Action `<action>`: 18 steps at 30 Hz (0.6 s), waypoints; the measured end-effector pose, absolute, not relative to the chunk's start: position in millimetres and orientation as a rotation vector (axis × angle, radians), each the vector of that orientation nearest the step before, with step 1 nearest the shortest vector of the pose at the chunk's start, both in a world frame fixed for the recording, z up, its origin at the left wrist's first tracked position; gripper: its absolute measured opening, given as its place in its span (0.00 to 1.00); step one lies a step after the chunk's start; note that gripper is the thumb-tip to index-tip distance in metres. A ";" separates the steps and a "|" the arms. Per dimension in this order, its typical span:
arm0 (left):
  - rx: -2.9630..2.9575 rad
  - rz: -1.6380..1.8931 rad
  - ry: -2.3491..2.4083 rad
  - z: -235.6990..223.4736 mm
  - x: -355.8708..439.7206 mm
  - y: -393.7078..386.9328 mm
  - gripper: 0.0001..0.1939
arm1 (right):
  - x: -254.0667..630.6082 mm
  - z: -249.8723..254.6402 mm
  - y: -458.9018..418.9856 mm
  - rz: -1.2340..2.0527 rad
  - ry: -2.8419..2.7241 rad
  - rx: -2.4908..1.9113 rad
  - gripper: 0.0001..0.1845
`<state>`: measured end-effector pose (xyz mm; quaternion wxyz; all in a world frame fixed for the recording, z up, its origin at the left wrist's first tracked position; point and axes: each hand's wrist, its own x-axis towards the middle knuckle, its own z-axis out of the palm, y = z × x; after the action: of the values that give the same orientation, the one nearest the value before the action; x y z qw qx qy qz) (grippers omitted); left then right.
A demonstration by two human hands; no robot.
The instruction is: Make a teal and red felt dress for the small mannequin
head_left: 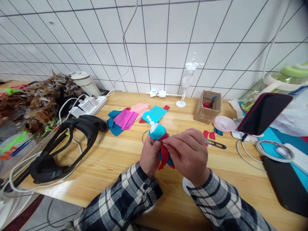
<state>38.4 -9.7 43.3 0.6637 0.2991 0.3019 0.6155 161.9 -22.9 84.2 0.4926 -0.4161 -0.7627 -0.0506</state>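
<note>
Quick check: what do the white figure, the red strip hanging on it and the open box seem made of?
White figure: probably plastic, smooth, with a moulded-looking, knobbed top. Red strip: apparently matt fabric, hanging limp with an uneven lower end; the weave is too small to tell. Open box: most likely cardboard, dull brown with thin, flat walls.

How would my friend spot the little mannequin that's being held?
Start at the wooden table and find the left plaid sleeve. Follow it up to the left grip, which holds the mannequin. Unlike the white one standing behind, it wears turquoise and red cloth.
</note>
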 end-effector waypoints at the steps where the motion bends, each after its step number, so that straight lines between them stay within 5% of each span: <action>1: 0.681 1.392 0.687 43.5 38.3 -9.8 0.21 | 161.6 83.8 -23.0 -0.128 -1.856 -1.009 0.04; 18: 0.761 1.429 0.716 47.7 37.3 -9.4 0.23 | 161.4 87.5 -25.0 -0.078 -1.824 -1.049 0.05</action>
<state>37.3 -9.4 47.7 0.6330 0.3329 0.3132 0.6248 161.4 -25.0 87.5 0.4952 -0.4329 -0.7526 -0.0320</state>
